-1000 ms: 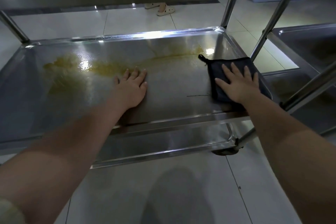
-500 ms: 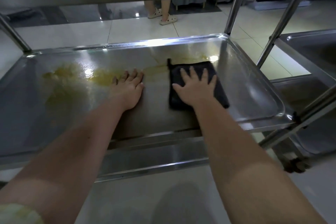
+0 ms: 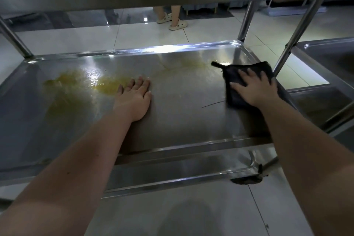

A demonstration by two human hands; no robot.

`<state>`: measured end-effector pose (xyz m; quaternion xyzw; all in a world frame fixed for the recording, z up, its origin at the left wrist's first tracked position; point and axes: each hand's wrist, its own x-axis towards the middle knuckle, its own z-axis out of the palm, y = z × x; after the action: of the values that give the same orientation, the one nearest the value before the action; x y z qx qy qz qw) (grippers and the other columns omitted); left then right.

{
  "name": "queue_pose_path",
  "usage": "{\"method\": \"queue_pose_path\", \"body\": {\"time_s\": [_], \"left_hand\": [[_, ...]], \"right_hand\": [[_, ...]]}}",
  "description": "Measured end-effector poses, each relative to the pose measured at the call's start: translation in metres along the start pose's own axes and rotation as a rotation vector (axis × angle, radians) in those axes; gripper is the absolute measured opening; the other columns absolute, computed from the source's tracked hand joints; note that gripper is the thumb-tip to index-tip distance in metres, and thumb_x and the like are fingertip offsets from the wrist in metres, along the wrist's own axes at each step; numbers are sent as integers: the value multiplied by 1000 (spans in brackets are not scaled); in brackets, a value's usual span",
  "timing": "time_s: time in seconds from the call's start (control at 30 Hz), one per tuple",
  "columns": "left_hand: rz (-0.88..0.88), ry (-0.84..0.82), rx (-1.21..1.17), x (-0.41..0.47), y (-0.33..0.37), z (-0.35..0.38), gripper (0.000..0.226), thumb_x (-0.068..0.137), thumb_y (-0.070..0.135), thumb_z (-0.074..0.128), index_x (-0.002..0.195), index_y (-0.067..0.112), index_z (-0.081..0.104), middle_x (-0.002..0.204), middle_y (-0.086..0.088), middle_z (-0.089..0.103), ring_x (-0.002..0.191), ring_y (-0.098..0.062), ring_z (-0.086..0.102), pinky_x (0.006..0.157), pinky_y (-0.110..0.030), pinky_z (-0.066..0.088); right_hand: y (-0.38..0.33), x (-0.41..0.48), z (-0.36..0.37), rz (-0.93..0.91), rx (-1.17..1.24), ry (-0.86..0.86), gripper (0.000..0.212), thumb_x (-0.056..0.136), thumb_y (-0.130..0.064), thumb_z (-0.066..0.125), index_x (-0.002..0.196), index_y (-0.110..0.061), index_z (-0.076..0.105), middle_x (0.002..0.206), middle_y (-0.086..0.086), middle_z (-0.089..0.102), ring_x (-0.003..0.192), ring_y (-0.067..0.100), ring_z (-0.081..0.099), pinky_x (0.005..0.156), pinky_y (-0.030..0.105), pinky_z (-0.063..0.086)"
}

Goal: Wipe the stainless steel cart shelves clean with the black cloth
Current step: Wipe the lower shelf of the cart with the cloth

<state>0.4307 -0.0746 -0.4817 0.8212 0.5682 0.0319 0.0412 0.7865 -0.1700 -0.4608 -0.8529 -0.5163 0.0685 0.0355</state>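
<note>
This looks like a big work kitchen or canteen. A shiny steel cart shelf (image 3: 191,120) fills the middle, a steel sink (image 3: 329,57) sits at the right, and pale floor tiles (image 3: 149,34) shine at the top.

Right hand (image 3: 254,90) flat on black cloth (image 3: 234,94)

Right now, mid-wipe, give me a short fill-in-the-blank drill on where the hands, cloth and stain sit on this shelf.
1. The black cloth lies under the ____ hand.
2. The left hand rests flat on the shelf, holding ____.
3. The stain is coloured ____.
4. The cloth sits near the shelf's ____ edge.

Missing words: right; nothing; yellow; right
</note>
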Motion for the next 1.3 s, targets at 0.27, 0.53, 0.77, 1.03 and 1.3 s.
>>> {"method": "queue_pose_path", "body": {"time_s": [0.27,0.53,0.77,1.03,1.3], "left_hand": [[-5,7,23,-2,3,-1,56,103,41,16,156,27,5,164,5,-1,150,-20,2,119,-47,1],[0,-4,37,1,-5,1,57,105,36,16,155,15,-1,164,-3,-1,150,-21,-2,119,-43,0],[-12,-9,1,1,4,-2,55,104,39,17,156,25,4,164,1,-1,150,-19,0,119,-43,-3],[-15,-3,12,-1,7,-2,56,104,39,17,156,24,5,164,1,-1,150,-19,0,120,-44,-1],[-14,9,-3,-2,7,-4,55,104,36,19,156,22,7,164,0,0,150,-19,1,120,-45,0]], "right_hand": [[-93,4,9,-15,107,-49,67,93,-66,29,154,-42,13,164,-12,1,150,30,-3,116,55,-4],[-225,-22,34,-387,45,-55,60,97,-60,23,154,-42,11,164,-10,2,150,29,-7,117,55,-10],[-116,19,12,-196,17,-20,62,96,-64,24,154,-43,12,164,-11,3,150,27,0,118,53,-2],[-5,40,-5,44,11,1,62,97,-62,22,154,-39,14,164,-7,6,150,30,1,117,55,-4],[-151,25,14,-149,7,-58,60,99,-57,21,155,-39,6,164,-10,-4,149,32,-8,116,60,-6]]}}
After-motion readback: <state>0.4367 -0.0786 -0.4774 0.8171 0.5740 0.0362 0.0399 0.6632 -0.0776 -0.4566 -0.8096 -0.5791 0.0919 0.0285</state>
